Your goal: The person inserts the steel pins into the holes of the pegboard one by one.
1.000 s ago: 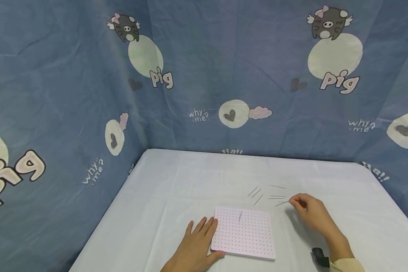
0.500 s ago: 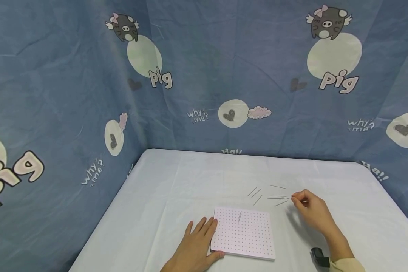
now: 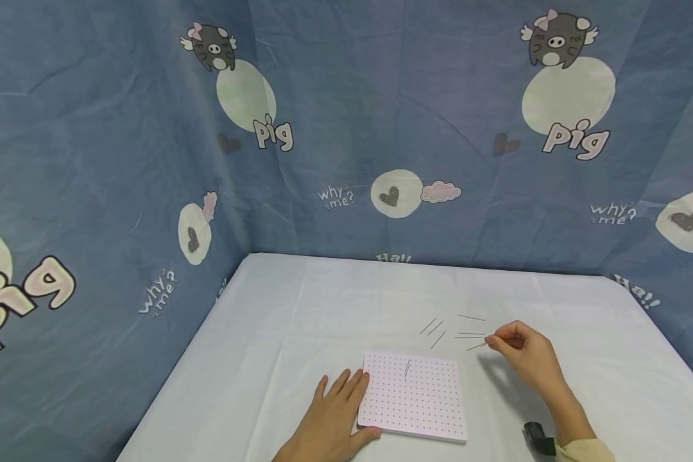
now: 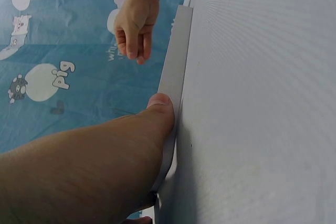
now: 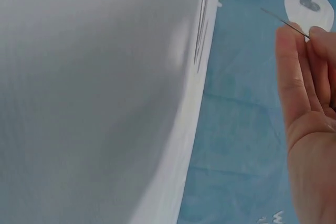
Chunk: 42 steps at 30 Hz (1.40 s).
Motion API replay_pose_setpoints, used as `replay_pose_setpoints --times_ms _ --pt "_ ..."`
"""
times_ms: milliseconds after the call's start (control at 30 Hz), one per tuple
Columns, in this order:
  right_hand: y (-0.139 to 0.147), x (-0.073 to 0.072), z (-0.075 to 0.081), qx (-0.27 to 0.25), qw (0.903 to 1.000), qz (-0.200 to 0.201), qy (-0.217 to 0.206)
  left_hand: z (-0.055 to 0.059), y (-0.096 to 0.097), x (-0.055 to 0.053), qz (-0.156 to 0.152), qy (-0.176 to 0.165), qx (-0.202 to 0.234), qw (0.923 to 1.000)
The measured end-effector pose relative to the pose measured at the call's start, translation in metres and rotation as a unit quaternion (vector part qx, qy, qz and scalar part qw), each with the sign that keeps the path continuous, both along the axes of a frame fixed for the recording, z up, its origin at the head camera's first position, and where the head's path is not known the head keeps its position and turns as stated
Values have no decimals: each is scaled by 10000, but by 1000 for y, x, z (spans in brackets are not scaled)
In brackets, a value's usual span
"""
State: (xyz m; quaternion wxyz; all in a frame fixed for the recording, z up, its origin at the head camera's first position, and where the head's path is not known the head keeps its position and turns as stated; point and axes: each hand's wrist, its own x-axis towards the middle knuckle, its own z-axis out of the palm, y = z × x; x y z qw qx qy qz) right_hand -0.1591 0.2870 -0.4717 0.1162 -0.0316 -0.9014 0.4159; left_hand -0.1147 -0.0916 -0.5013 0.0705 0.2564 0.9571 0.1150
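Right-hand fingers (image 5: 291,72), pinched on one needle (image 5: 283,21), had shifted slightly toward the left edge of the table (image 3: 277,321); we judged handling unfinished.

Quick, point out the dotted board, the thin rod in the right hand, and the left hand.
Dotted board (image 3: 414,398): head view, middle of its top face.
Thin rod (image 5: 282,21): right wrist view, middle of its visible length.
Left hand (image 3: 335,414): head view, back of the hand.

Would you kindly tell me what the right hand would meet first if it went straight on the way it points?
In the head view, the right hand would probably meet the nearest loose needles first, though it looks raised and might pass above them.
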Motion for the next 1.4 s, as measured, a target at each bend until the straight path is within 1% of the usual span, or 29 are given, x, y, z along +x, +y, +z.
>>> replay_pose_setpoints --times_ms 100,233,433,633,767,933,1067,1167,1300,1400 --pt "-4 -1 0 -146 9998 -70 115 -1 0 0 4 -1 -2 10000" --pt "-10 -2 1 -354 9991 -57 223 -1 -1 1 -2 -13 27 10000" --pt "-16 -2 1 -393 9983 -142 412 -2 -1 1 -27 20 79 10000" --pt "-23 2 7 -485 9968 -53 634 -2 -1 0 -36 69 82 9999" --pt "-31 4 11 -368 9952 103 900 -2 -1 0 -36 63 94 9999" --pt "-43 5 11 -261 9895 502 1333 -2 -1 0 -25 34 109 9999" --pt "-49 6 14 -193 9867 612 1496 -1 0 0 -19 23 102 9999" --pt "-52 8 16 -234 9844 674 1610 -1 0 0 -7 26 78 10000" --pt "-58 9 18 -337 9780 937 1833 -1 1 0 33 26 48 10000" --pt "-64 10 18 -298 9738 1152 1939 -1 1 0 55 35 26 10000"
